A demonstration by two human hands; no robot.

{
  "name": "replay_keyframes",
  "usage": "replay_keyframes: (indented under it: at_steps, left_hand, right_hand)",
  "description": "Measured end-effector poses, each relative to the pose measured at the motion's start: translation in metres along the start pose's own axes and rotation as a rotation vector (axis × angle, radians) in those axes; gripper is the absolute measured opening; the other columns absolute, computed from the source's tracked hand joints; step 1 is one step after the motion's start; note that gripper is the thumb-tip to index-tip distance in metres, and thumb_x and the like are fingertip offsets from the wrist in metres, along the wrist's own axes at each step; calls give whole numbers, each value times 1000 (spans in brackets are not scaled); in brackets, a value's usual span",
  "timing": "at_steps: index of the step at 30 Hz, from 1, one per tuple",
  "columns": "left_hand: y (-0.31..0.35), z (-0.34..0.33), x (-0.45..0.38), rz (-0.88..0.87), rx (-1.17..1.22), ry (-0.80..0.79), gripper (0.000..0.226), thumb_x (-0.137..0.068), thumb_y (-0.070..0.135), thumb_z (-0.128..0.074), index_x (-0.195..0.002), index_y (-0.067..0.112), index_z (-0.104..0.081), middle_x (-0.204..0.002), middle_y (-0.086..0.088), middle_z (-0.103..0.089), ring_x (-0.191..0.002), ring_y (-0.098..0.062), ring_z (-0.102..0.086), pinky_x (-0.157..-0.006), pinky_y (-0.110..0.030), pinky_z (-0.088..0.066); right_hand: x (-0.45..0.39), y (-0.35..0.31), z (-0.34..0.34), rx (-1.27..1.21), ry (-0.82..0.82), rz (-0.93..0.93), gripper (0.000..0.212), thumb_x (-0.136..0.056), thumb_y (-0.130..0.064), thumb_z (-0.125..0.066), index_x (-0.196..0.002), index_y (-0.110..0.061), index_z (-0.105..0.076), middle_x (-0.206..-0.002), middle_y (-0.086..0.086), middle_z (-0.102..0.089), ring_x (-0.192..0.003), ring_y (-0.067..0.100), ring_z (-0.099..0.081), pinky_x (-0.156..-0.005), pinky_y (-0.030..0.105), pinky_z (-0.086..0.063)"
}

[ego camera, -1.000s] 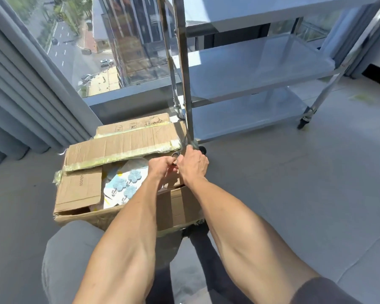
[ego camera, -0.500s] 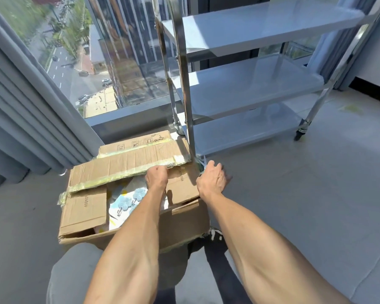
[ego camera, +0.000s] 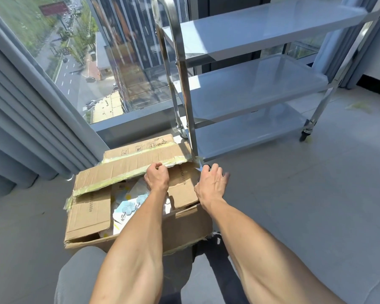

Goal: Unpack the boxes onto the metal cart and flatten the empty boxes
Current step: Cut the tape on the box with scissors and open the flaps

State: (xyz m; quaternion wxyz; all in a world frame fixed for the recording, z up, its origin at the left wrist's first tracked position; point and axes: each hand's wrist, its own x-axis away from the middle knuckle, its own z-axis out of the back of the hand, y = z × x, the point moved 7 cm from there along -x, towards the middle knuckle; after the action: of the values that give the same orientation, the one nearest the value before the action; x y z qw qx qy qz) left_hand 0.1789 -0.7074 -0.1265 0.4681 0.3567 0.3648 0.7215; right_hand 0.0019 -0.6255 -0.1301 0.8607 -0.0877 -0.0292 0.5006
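so, biggest thing up top: the metal cart (ego camera: 261, 88), three steel shelves on castors, standing on the pale floor (ego camera: 294, 205) by the window (ego camera: 86, 62), grey curtains (ego camera: 20, 128) bunched at the left. down in front of it, right against the cart's near post, sits the cardboard box (ego camera: 127, 202) on the floor, flaps loose and partly raised, strips of yellowed tape along the edges. inside, you can see white packets with blue flower shapes (ego camera: 127, 207), partly hidden by the left forearm. now the hands: the left hand (ego camera: 156, 177) is over the middle of the box, fingers curled around the taped edge of the long far flap (ego camera: 127, 170), gripping it. the right hand (ego camera: 211, 183) is at the box's right corner, just beside the cart post, fingers spread and bent; a scrap of tape shows by its thumb, but whether it actually pinches it, can't tell. grey-clad knee (ego camera: 79, 277) at the bottom, below the box.
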Motion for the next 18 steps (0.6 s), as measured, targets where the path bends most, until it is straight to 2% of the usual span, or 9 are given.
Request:
replay_keyframes:
  at_steps: [5, 9, 13, 16, 18]
  left_hand:
    - [-6, -1, 0, -53, -129, -16, 35, -84, 11, -50, -111, 18, -71, -112, -8, -70, -106, -30, -59, -82, -28, -36]
    - [-10, -2, 1, -92, -200, -23, 38, -84, 11, -52, -117, 18, -68, -117, -8, -69, -109, -28, -58, -80, -26, -32]
    - [-13, -4, 0, -105, -218, 6, 35, -83, 12, -52, -114, 18, -69, -114, -9, -69, -106, -28, -58, -78, -27, -33]
    - [-11, -3, -2, -109, -212, 37, 35, -81, 13, -52, -111, 20, -69, -114, -10, -69, -106, -29, -59, -80, -29, -37]
    - [-10, -3, -4, -109, -217, 43, 34, -81, 13, -53, -110, 20, -69, -113, -10, -69, -104, -30, -59, -80, -29, -37]
  right_hand:
    - [-19, -16, 1, -15, 43, -3, 28, -91, -18, -57, -119, -17, -54, -112, 7, -52, -101, 23, -51, -88, 40, -36]
    - [-22, -20, -8, -37, 6, 27, 26, -93, -5, -53, -117, -12, -59, -112, 8, -55, -101, 24, -55, -83, 37, -43]
    - [-23, -17, -10, -102, -43, -16, 24, -96, -3, -51, -114, -10, -65, -110, 10, -61, -95, 24, -64, -76, 34, -50]
    - [-22, -19, -7, -154, -27, -52, 19, -96, -8, -52, -111, -14, -63, -105, 9, -62, -90, 23, -63, -85, 39, -43]
    - [-19, -16, -9, -169, -4, -74, 18, -94, -16, -56, -111, -16, -58, -106, 8, -60, -92, 24, -60, -92, 42, -36]
